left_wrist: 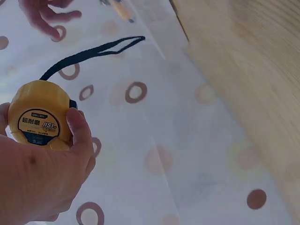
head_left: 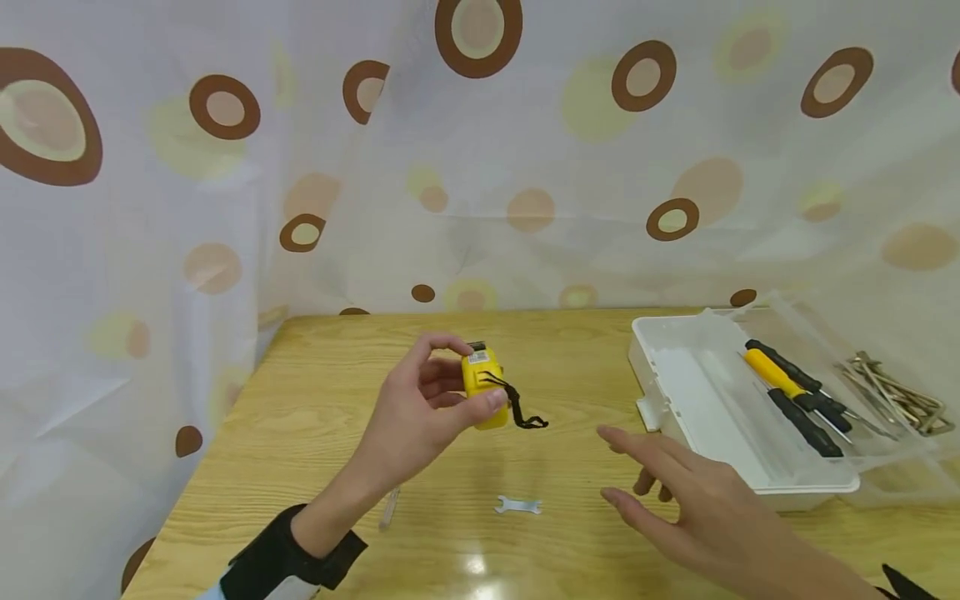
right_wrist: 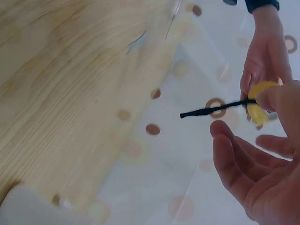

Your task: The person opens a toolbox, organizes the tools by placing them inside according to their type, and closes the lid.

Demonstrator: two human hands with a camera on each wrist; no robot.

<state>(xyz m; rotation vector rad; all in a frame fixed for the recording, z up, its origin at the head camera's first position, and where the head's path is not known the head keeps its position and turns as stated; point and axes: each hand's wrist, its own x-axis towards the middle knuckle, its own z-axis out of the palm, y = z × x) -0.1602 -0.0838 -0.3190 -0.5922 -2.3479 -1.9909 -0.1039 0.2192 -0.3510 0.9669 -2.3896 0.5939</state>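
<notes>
My left hand (head_left: 420,402) grips a yellow tape measure (head_left: 482,375) above the middle of the table, thumb on the near side and fingers round the far side. A black wrist strap (head_left: 517,404) hangs from it toward the right. In the left wrist view the round label on the tape measure (left_wrist: 40,123) faces the camera. Apart from it, on the right, my right hand (head_left: 693,500) hovers beside the white toolbox with fingers spread loosely and holding nothing. Below the tape measure a small open-end wrench (head_left: 517,505) lies on the table.
At the right stands a white toolbox (head_left: 652,367) with its clear lid (head_left: 892,475) swung open. Screwdrivers with black and yellow handles (head_left: 776,373) and several brass-coloured hex keys (head_left: 900,392) lie in the lid. A thin clear object (head_left: 389,508) rests near my left wrist. Patterned curtain surrounds the table.
</notes>
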